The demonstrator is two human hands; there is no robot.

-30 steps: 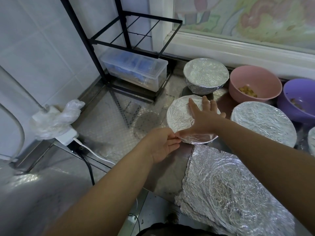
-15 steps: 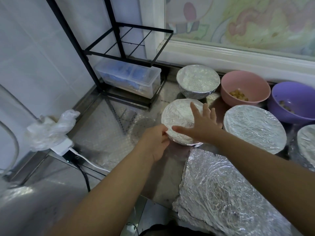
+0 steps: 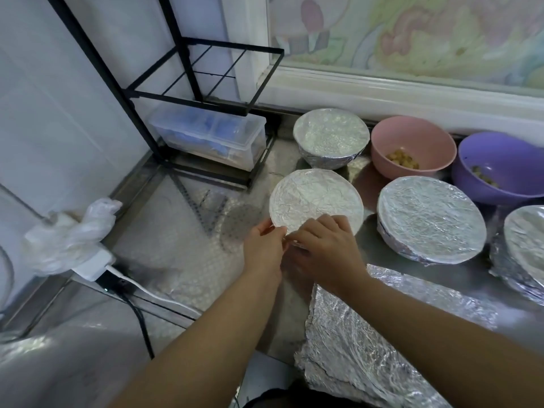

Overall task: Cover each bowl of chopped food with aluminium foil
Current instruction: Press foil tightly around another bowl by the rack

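My right grip (image 3: 323, 248) has slid from atop the round foil-covered bowl (image 3: 312, 195) to my left grip (image 3: 265, 245), both pinching its near-rim foil, nearly sealed; the pink plastic bowl (image 3: 412, 136) beyond-right waits uncovered.

There is only one view, from a wide-angle camera on the person's head. It looks forward and steeply down along both forearms, close to the left hand (image 3: 265, 245) and right hand (image 3: 326, 248). Beyond the hands it reaches the foil-covered bowl (image 3: 315, 198) and the window ledge (image 3: 412, 95).
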